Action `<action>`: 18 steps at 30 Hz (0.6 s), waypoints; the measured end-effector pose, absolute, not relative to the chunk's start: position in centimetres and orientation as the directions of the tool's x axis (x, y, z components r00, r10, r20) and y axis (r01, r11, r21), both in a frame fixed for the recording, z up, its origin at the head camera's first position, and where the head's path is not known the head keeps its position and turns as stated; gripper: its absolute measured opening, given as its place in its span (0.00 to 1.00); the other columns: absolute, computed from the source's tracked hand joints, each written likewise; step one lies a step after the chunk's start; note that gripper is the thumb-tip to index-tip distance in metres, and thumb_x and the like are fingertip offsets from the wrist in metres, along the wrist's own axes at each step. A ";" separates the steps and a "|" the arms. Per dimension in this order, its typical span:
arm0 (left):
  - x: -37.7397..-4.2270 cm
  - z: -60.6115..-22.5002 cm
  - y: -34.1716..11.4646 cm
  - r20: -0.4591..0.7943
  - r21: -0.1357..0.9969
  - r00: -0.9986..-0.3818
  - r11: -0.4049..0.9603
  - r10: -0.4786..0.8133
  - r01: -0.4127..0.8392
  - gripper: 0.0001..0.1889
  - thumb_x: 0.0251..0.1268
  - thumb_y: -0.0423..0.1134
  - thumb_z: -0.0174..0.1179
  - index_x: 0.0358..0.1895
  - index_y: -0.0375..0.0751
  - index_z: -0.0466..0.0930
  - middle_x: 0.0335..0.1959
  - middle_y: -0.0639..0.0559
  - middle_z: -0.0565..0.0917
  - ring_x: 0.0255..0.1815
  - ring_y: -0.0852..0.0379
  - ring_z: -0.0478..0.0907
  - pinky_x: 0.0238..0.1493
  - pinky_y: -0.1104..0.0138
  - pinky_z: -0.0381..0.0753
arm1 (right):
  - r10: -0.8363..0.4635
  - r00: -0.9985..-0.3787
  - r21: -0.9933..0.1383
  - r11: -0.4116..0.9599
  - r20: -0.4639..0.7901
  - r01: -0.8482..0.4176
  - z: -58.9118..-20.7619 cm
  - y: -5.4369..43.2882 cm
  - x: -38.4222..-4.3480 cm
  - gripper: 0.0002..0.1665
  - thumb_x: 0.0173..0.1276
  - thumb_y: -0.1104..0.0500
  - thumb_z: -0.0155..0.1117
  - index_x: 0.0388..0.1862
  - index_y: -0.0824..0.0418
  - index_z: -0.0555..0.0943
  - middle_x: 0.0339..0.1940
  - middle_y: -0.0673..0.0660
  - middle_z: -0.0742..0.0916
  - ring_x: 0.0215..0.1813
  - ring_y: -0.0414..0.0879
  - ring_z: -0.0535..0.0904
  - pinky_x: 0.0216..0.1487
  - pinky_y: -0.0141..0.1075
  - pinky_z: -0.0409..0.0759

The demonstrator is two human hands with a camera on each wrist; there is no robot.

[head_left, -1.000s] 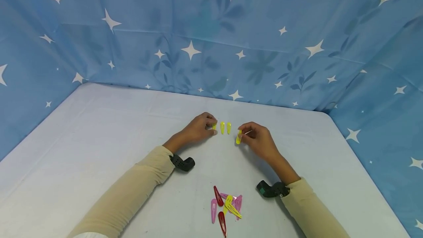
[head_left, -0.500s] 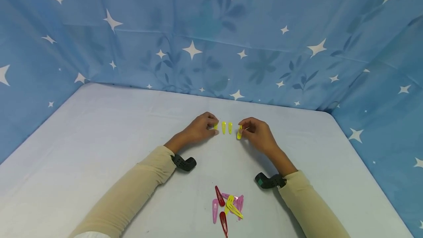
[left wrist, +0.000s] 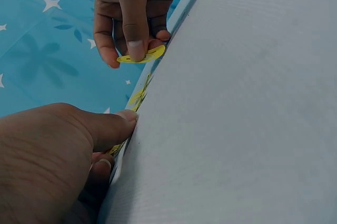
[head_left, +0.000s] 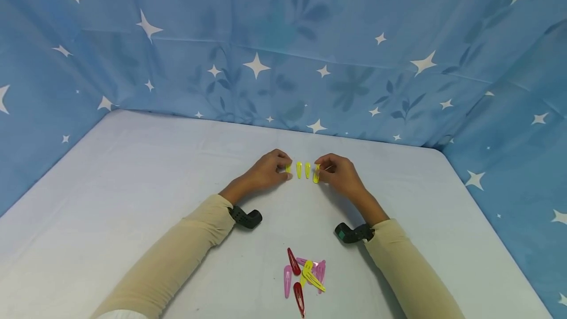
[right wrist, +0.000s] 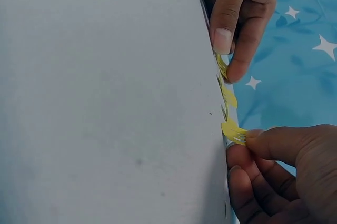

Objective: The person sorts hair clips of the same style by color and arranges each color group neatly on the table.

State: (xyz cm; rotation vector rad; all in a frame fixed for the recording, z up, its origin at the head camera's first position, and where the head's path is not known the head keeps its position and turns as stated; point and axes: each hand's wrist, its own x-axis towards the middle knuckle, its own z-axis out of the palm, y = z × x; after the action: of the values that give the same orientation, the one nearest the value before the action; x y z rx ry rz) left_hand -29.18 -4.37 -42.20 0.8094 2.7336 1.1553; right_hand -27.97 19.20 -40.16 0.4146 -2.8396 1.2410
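Note:
Near the far side of the table, a short row of yellow snap hair clips lies on the white cloth. My left hand [head_left: 267,170] has thumb and fingers around the leftmost yellow clip [head_left: 288,168], which they partly hide. Two more yellow clips, one [head_left: 299,170] beside the other [head_left: 307,170], lie upright in the row between my hands. At the row's right end my right hand [head_left: 340,174] pinches another yellow hair clip [right wrist: 233,131] between thumb and fingers. In the left wrist view this pinched clip [left wrist: 150,54] shows under the thumb.
Closer to me, a loose pile holds red clips [head_left: 299,300], pink clips [head_left: 287,282] and yellow clips [head_left: 314,282], some overlapping. White cloth [head_left: 199,255] covers the table. A blue star-patterned curtain [head_left: 274,87] hangs behind its far edge.
My right hand has moved left and slightly away from me, bringing its yellow clip beside the row. The left hand has stayed at the leftmost clip.

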 end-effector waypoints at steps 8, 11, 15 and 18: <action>-29.3 -42.3 -4.3 0.135 0.678 -0.863 0.589 0.487 0.439 0.24 0.68 0.38 0.63 0.65 0.34 0.75 0.61 0.41 0.75 0.51 0.52 0.76 0.53 0.61 0.78 | -0.216 -0.973 -0.720 0.662 0.083 -0.208 -40.1 18.9 -28.3 0.15 0.64 0.68 0.66 0.50 0.64 0.83 0.40 0.62 0.85 0.37 0.49 0.82 0.34 0.32 0.79; -29.3 -42.3 -4.4 0.138 0.679 -0.864 0.588 0.485 0.439 0.24 0.67 0.38 0.63 0.64 0.33 0.76 0.60 0.41 0.75 0.50 0.52 0.77 0.53 0.61 0.78 | -0.216 -0.974 -0.719 0.665 0.073 -0.201 -40.2 18.8 -28.5 0.15 0.64 0.68 0.66 0.50 0.65 0.83 0.39 0.63 0.86 0.36 0.49 0.81 0.33 0.33 0.78; -29.3 -42.1 -4.5 0.144 0.683 -0.861 0.581 0.488 0.443 0.24 0.67 0.37 0.63 0.64 0.33 0.76 0.60 0.41 0.75 0.50 0.52 0.77 0.53 0.61 0.78 | -0.205 -0.977 -0.700 0.690 0.054 -0.183 -40.1 18.7 -28.6 0.15 0.64 0.67 0.66 0.50 0.65 0.83 0.39 0.63 0.86 0.35 0.48 0.81 0.33 0.34 0.77; -29.2 -42.1 -4.4 0.145 0.679 -0.859 0.583 0.490 0.447 0.24 0.67 0.38 0.64 0.64 0.33 0.76 0.60 0.41 0.75 0.50 0.52 0.77 0.53 0.61 0.78 | -0.194 -0.981 -0.673 0.721 0.032 -0.164 -40.0 18.5 -28.7 0.15 0.64 0.67 0.64 0.50 0.65 0.84 0.39 0.62 0.86 0.35 0.48 0.80 0.32 0.33 0.75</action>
State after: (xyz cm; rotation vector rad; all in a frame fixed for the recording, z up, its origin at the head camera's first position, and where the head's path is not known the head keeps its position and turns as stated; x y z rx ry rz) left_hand -29.24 -4.45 -42.12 0.8128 2.7425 1.1513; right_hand -28.69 18.54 -39.96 0.3073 -2.9519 1.1482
